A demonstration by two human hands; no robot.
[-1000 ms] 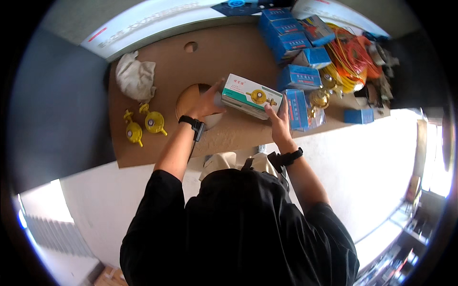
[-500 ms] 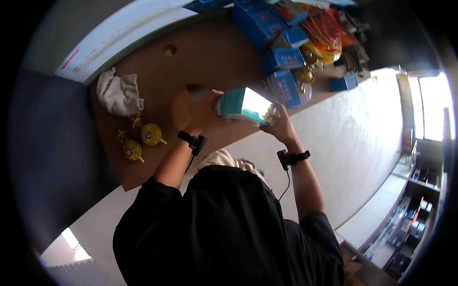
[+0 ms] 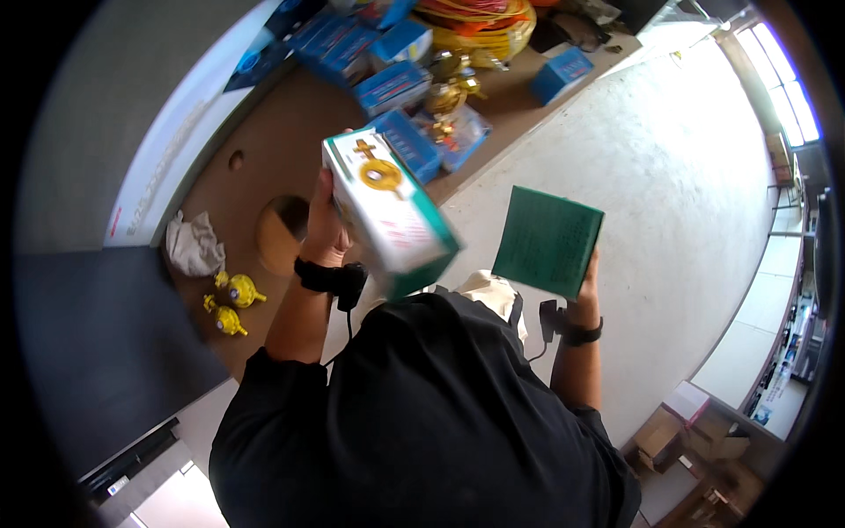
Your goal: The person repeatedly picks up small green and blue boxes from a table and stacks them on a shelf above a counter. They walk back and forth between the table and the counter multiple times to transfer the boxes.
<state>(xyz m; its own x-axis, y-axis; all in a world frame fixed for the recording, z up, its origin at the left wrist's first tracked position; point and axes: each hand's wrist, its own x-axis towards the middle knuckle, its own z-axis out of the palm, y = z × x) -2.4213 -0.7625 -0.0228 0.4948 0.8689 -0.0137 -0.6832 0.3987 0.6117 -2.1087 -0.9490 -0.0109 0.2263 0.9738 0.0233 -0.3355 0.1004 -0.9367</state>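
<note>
My left hand [image 3: 326,220] grips a white and green carton [image 3: 387,207] with a yellow valve pictured on it. The carton is held tilted above the table's edge, its lower end blurred. To the right, away from the table, my right hand [image 3: 587,286] holds up a dark green printed square [image 3: 550,242] by its lower right edge. Only one face of it shows, so I cannot tell whether it is a box or a card. Two yellow gas regulators [image 3: 235,304] lie at the table's left end, beside a crumpled pale cloth [image 3: 195,245].
Several blue boxes [image 3: 392,86], brass-coloured fittings [image 3: 447,99] and coiled yellow hose [image 3: 488,35] crowd the far part of the brown table [image 3: 295,123]. A hole [image 3: 282,233] opens in its top. Cardboard boxes [image 3: 660,440] stand at the lower right.
My hands have moved apart from around one green and white carton. The left now holds the carton alone, and the right has brought the green square to the right. My view has turned rightward.
</note>
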